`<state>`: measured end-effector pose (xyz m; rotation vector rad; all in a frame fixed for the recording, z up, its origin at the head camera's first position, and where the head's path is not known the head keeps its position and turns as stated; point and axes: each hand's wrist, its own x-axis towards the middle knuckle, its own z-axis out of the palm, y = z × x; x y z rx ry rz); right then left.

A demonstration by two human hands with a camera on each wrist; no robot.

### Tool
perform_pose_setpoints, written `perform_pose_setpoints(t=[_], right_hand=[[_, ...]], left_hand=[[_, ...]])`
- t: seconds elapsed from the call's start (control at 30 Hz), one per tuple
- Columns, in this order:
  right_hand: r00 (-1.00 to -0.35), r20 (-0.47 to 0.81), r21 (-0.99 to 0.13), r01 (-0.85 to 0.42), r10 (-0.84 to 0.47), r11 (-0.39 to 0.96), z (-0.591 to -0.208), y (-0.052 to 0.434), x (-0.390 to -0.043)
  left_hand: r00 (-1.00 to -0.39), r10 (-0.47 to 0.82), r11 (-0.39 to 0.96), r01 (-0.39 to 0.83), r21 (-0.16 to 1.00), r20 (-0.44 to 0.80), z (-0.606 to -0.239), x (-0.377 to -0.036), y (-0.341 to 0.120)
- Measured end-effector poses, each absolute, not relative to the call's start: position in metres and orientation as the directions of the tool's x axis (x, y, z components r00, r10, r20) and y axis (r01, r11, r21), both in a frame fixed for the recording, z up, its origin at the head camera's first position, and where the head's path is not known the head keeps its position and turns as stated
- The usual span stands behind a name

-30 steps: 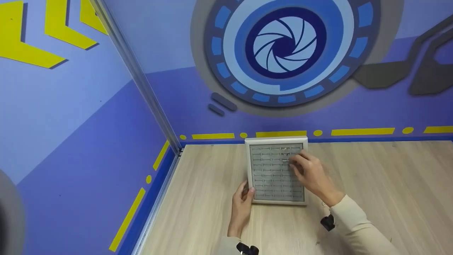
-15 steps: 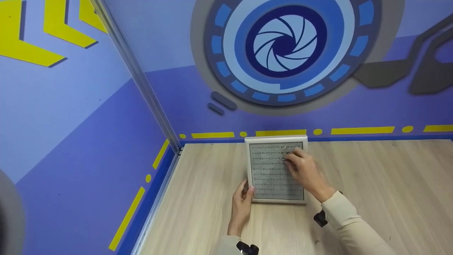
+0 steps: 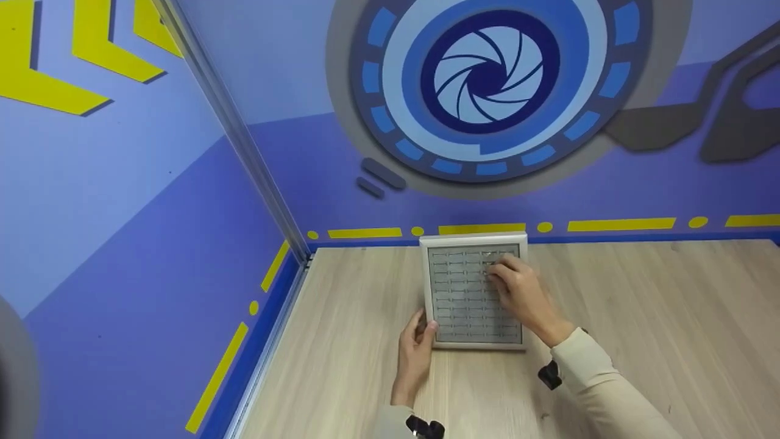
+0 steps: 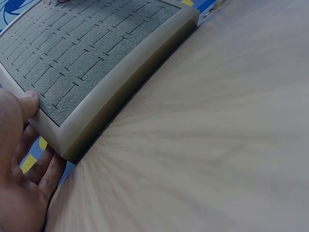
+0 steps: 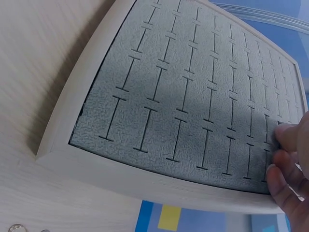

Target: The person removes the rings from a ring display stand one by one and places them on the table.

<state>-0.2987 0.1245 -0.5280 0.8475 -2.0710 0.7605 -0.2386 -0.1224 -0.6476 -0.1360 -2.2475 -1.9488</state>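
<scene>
A ring display tray (image 3: 427,292) with a pale frame and a grey slotted pad stands tilted, its top edge overlapping the wall. My left hand (image 3: 413,363) grips its lower left side, the thumb (image 4: 30,102) on the frame's front and the fingers behind. At the upper right slots, my right hand (image 3: 523,299) pinches a small shiny ring against the pad; the fingertips (image 5: 286,135) mostly hide it. Small shiny rings (image 3: 489,255) sit in the slots just above those fingertips. Many other slots (image 5: 181,140) hold nothing.
A loose ring (image 5: 17,227) lies on the wooden table (image 3: 658,317), near the tray's lower right. The blue printed wall (image 3: 292,183) rises behind the tray, and a metal corner post (image 3: 244,131) stands at the left.
My right hand has moved slightly left over the pad, its fingertips now at the slots below the seated rings. The left hand keeps its grip on the tray.
</scene>
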Motion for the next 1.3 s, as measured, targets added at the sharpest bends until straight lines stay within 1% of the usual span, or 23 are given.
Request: perform_pose_setpoints(t=[0.27,0.47,0.73,0.9,1.07,1.3], right_hand=[[-0.506,0.8,-0.24,-0.764,-0.324,0.599,-0.526,0.128,-0.296],[-0.514,0.796,-0.249,-0.758,-0.318,0.603,-0.525,0.129,-0.292],[-0.493,0.804,-0.227,-0.772,-0.333,0.593,-0.528,0.132,-0.29],[-0.493,0.805,-0.223,-0.766,-0.329,0.604,-0.529,0.133,-0.286],[-0.476,0.814,-0.2,-0.767,-0.332,0.609,-0.531,0.135,-0.283],[-0.49,0.797,-0.202,-0.768,-0.353,0.608,-0.535,0.142,-0.275]], left_hand=[[-0.986,-0.045,0.138,0.152,0.979,0.16,-0.647,-0.239,-0.122],[-0.985,-0.036,0.128,0.161,0.979,0.167,-0.646,-0.24,-0.122],[-0.985,-0.03,0.114,0.166,0.979,0.17,-0.648,-0.239,-0.121],[-0.985,-0.039,0.127,0.16,0.979,0.166,-0.647,-0.239,-0.12],[-0.983,-0.044,0.13,0.169,0.977,0.176,-0.648,-0.239,-0.121],[-0.981,-0.049,0.136,0.177,0.975,0.185,-0.649,-0.239,-0.122]])
